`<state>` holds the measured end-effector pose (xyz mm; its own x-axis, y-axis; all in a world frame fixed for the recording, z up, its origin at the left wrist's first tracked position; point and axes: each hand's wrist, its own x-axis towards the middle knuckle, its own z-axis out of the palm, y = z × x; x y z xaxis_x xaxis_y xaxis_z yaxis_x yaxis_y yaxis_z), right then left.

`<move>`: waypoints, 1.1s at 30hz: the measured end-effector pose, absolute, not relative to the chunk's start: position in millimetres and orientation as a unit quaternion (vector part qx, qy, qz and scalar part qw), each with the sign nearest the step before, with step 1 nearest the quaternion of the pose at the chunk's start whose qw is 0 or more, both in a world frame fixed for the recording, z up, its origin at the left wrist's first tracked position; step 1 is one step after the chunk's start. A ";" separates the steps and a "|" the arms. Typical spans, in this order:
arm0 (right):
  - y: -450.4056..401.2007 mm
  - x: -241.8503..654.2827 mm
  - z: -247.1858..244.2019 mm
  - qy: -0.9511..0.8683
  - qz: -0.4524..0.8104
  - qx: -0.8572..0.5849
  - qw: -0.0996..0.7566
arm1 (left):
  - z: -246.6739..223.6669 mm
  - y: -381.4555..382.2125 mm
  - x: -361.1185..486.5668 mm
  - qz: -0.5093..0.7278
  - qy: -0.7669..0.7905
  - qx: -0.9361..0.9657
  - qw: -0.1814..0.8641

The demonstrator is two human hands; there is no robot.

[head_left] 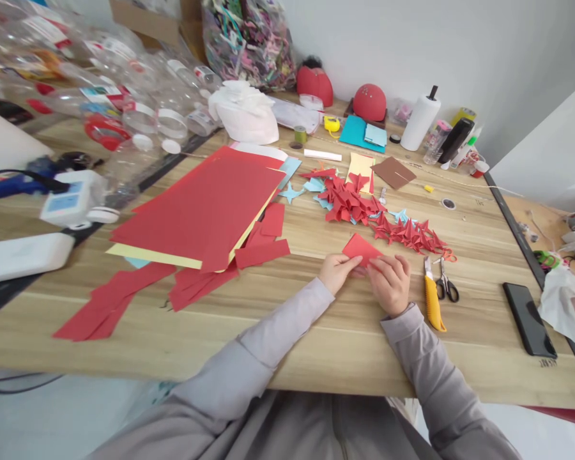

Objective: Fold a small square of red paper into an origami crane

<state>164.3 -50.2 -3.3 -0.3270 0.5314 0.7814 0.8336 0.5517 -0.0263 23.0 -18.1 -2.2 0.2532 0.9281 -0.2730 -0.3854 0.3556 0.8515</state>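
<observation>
Between my two hands, just above the table, is a small piece of red paper (pixel 361 246). My left hand (pixel 338 271) pinches its left edge with thumb and fingers. On the other side, my right hand (pixel 390 281) has its fingers curled over the lower right part, hiding that edge. Past the paper lies a pile of folded red paper stars (pixel 349 201), with a row of more red stars (pixel 409 235) to its right. A light blue star (pixel 291 193) and other blue folded pieces lie beside the pile.
Red paper sheets (pixel 201 204) are stacked at left, with cut red strips (pixel 196 284) around them. Right of my hands lie a yellow utility knife (pixel 433 300), black-handled scissors (pixel 445 284) and a phone (pixel 529 319). Plastic bottles (pixel 138 96) crowd the back left.
</observation>
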 end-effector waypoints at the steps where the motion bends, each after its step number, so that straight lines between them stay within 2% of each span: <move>1: -49.6 164.5 -3.5 -0.788 -0.195 -0.435 0.390 | -1.4 -16.3 22.1 0.468 0.395 0.309 0.728; 6: -47.0 168.7 -7.0 -0.739 -0.174 -0.492 0.426 | 6.6 -9.2 11.0 0.512 0.371 0.234 0.738; 9: -46.9 170.6 -7.2 -0.681 -0.104 -0.536 0.488 | 9.9 -7.5 5.9 0.538 0.363 0.210 0.731; 11: -46.7 169.0 -5.5 -0.642 0.013 -0.555 0.529 | 9.9 -7.3 4.9 0.527 0.356 0.218 0.740; 15: -44.1 160.4 -2.5 -0.534 0.331 -0.526 0.573 | 6.7 -8.8 8.2 0.488 0.357 0.256 0.755; 17: -42.4 157.3 -3.0 -0.485 0.416 -0.512 0.573 | 5.4 -9.7 10.3 0.477 0.358 0.265 0.757; 24: -42.1 159.9 -8.0 -0.440 0.454 -0.523 0.571 | 5.9 -7.5 7.6 0.515 0.388 0.269 0.715; 33: -42.7 157.2 -6.6 -0.432 0.474 -0.506 0.576 | 4.5 -8.4 6.8 0.502 0.441 0.330 0.666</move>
<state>157.2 -42.7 -6.6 0.1766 0.9841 0.0189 -0.1088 0.0386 -0.9933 6.8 -8.4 4.5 0.1065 0.9609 -0.2556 -0.3781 0.2769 0.8834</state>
